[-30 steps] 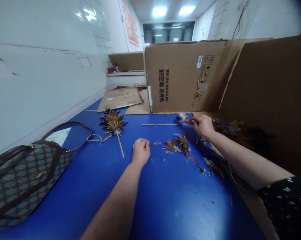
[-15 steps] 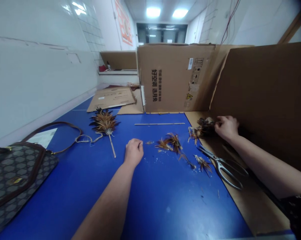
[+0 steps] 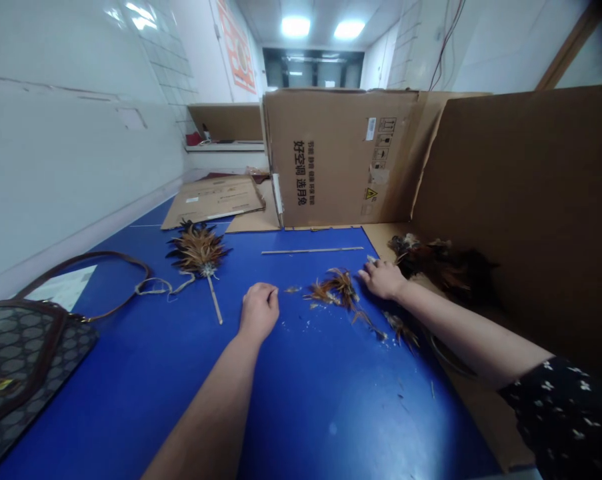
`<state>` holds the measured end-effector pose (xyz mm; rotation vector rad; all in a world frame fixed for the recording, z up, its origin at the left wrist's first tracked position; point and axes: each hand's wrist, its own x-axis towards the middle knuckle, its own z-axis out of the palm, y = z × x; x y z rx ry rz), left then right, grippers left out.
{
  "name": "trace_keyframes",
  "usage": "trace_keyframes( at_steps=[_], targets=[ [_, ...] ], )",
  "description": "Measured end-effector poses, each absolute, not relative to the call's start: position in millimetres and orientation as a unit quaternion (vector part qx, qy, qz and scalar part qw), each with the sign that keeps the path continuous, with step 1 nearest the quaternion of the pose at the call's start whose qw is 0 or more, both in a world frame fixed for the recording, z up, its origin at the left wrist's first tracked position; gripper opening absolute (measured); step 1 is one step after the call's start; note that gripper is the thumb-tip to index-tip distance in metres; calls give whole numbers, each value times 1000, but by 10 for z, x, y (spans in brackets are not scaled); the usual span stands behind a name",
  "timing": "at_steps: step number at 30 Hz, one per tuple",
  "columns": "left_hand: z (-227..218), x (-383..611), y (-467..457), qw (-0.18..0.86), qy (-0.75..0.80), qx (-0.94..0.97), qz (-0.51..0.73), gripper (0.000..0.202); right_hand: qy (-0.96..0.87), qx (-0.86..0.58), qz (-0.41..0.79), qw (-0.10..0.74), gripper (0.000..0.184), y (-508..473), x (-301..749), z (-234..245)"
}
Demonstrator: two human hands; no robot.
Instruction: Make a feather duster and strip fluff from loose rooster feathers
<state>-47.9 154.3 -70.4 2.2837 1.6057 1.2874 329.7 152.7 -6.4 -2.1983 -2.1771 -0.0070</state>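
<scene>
My left hand point(image 3: 259, 311) rests on the blue table as a loose fist, with nothing seen sticking out. My right hand point(image 3: 383, 279) is palm down at the table's right side, its fingers curled over a small tuft of feathers point(image 3: 371, 259) that shows only as a pale bit. Just left of it lies a loose clump of brown feathers point(image 3: 338, 288). Another feather tuft point(image 3: 401, 331) lies below my right wrist. A larger dark brown feather pile point(image 3: 433, 262) sits on cardboard behind the forearm. Scissors point(image 3: 451, 360) are mostly hidden under that forearm.
A feather duster point(image 3: 199, 250) with a short stick lies to the left, a string point(image 3: 163, 287) beside it. A thin stick point(image 3: 311, 251) lies farther back. A patterned handbag point(image 3: 35, 363) fills the left edge. Cardboard boxes point(image 3: 341, 160) wall off the back and right.
My right hand has moved left, from the large feather pile to the smaller tuft, and its forearm now covers most of the scissors. My left hand stays put. The view has shifted slightly right.
</scene>
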Motion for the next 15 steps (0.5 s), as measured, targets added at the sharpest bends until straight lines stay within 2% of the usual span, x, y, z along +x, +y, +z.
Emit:
trace_keyframes(
  at_steps=[7, 10, 13, 15],
  targets=[
    [-714, -479, 1529, 35, 528, 743, 409, 20, -792, -604, 58, 75, 61, 1064, 2755, -60],
    [-705, -483, 1516, 29, 524, 746, 410, 21, -813, -556, 91, 146, 59, 949, 2729, 62],
    [-699, -484, 1517, 22, 516, 749, 415, 22, -783, -574, 75, 227, 56, 861, 2981, 283],
    [-702, -483, 1526, 20, 514, 750, 417, 23, -765, -603, 41, 224, 52, 763, 3277, 431]
  ],
)
